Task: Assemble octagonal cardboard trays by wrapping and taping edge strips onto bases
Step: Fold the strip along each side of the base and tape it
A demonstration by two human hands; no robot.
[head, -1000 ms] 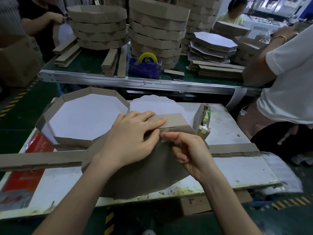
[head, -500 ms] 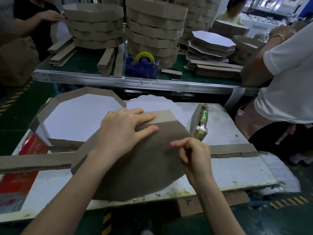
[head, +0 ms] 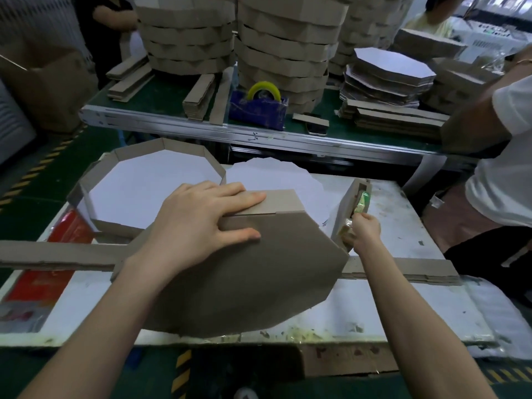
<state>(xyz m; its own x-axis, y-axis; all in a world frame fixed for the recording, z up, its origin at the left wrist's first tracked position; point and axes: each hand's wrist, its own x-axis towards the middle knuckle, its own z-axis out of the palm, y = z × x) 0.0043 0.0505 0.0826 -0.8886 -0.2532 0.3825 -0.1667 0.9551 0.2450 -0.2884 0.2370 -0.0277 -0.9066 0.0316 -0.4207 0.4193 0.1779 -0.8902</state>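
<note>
Left hand (head: pixel 201 223) presses strip (head: pixel 276 201) flat-fingered onto base (head: pixel 259 277); right hand (head: pixel 364 230) pinches tape (head: pixel 347 227). One finished tray (head: pixel 161 149) far left; this one looks barely wrapped.

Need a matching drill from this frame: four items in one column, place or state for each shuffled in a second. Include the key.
1. left hand
2. right hand
3. finished tray
4. blue tape dispenser

A. on the far green bench
B. pinches tape at the cardboard dispenser
C. presses the edge strip onto the brown base
D. open side up, left of that base

Pairs: 1-C, 2-B, 3-D, 4-A
</note>
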